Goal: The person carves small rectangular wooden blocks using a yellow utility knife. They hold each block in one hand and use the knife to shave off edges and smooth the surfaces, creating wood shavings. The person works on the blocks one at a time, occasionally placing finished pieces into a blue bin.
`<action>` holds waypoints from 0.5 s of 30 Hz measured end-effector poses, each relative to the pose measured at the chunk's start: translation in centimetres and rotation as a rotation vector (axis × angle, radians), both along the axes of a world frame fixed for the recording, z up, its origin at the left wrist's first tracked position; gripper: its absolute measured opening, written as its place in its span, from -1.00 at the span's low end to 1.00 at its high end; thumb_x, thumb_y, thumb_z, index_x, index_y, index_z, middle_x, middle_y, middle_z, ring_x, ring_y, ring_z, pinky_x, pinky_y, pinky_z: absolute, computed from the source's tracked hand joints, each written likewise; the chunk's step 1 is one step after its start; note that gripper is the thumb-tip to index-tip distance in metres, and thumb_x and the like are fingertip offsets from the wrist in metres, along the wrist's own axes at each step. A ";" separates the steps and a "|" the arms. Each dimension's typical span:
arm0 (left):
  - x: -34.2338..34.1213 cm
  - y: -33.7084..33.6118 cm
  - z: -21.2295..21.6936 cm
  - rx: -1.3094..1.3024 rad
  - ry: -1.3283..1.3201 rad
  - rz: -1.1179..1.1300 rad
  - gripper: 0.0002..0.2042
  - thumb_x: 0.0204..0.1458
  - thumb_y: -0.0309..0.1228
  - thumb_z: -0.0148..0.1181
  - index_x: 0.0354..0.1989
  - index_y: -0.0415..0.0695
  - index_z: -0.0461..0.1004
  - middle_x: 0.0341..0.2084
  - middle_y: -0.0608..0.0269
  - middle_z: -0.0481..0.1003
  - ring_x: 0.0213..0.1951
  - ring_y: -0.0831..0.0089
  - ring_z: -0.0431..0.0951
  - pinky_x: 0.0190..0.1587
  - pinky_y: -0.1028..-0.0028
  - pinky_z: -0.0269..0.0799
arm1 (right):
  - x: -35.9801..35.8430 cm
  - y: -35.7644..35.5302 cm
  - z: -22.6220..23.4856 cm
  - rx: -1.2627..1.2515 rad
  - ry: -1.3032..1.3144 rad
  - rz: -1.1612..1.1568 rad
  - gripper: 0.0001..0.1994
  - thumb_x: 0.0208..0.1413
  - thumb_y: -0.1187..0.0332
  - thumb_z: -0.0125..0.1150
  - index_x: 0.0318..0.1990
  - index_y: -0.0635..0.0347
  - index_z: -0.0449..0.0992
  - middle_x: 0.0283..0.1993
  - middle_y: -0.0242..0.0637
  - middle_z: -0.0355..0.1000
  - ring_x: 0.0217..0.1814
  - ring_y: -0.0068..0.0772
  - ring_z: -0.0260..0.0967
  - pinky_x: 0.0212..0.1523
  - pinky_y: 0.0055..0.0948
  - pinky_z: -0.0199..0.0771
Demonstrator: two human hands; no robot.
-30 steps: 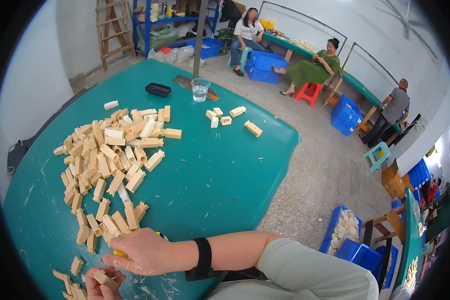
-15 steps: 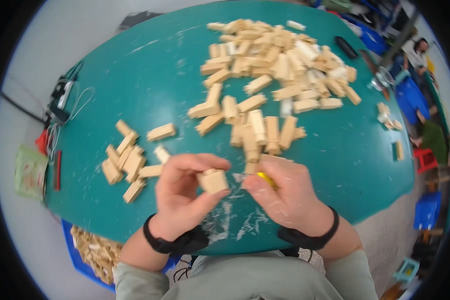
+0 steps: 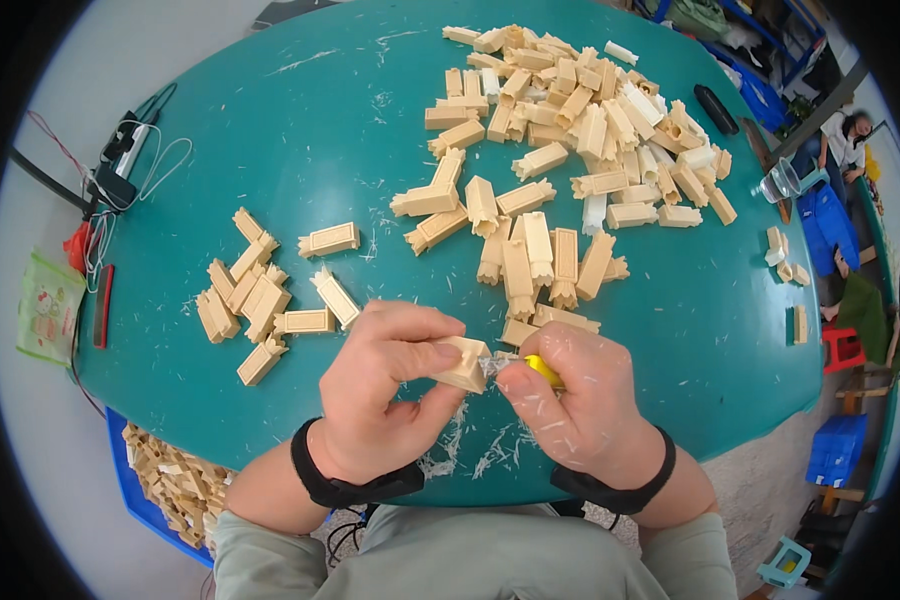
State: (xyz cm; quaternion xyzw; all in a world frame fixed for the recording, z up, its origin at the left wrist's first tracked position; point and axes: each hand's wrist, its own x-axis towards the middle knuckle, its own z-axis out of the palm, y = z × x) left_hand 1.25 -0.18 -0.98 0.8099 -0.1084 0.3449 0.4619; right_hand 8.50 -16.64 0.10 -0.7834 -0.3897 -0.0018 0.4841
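My left hand [image 3: 390,385] pinches a small beige rectangular block [image 3: 464,366] between thumb and fingers, its end facing right. In my right hand [image 3: 580,395] is a yellow-handled knife [image 3: 542,371], mostly hidden by the closed fingers. Its metal blade lies against the right end of the block, with the thumb close beside it. Pale shavings cling to the right hand and lie on the green table [image 3: 300,160] below. Just beyond both hands lie similar blocks [image 3: 518,278] with jagged ends.
A large pile of blocks [image 3: 570,100] covers the far right, and a smaller group [image 3: 255,295] lies left. A blue bin of blocks [image 3: 175,485] stands below the left edge. A power strip [image 3: 125,155], a clear cup [image 3: 780,180] and a black case [image 3: 715,108] rest near the edges.
The block in my left hand has turned and moved right. The knife's blade has come against its end; before, hand and block were apart. The view has shifted slightly.
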 end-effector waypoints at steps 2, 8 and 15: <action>0.1 0.0 0.2 0.047 -0.008 0.003 -0.65 -0.34 -0.69 0.30 -0.34 -0.13 0.36 -0.34 0.11 0.46 -0.39 0.28 0.46 -0.35 0.46 0.36 | 0.1 0.1 0.0 -0.004 -0.021 -0.017 -0.67 0.00 0.15 0.21 -0.59 0.18 0.32 -0.70 -0.24 0.21 -0.69 -0.20 0.20 -0.69 -0.36 0.16; -0.2 -0.1 0.9 0.028 -0.026 -0.098 -0.67 -0.32 -0.68 0.30 -0.35 -0.14 0.36 -0.35 0.11 0.46 -0.38 0.29 0.46 -0.34 0.45 0.38 | 1.0 0.2 -0.3 -0.067 0.058 -0.108 -0.67 0.01 0.17 0.20 -0.59 0.20 0.32 -0.70 -0.20 0.19 -0.69 -0.17 0.17 -0.67 -0.38 0.15; 0.2 0.3 -0.2 -0.027 -0.017 -0.026 -0.66 -0.35 -0.70 0.30 -0.35 -0.16 0.36 -0.34 0.11 0.46 -0.39 0.30 0.45 -0.36 0.46 0.37 | 0.3 0.0 0.5 -0.015 0.068 0.027 -0.66 0.01 0.15 0.20 -0.61 0.20 0.33 -0.70 -0.22 0.17 -0.69 -0.19 0.17 -0.68 -0.37 0.12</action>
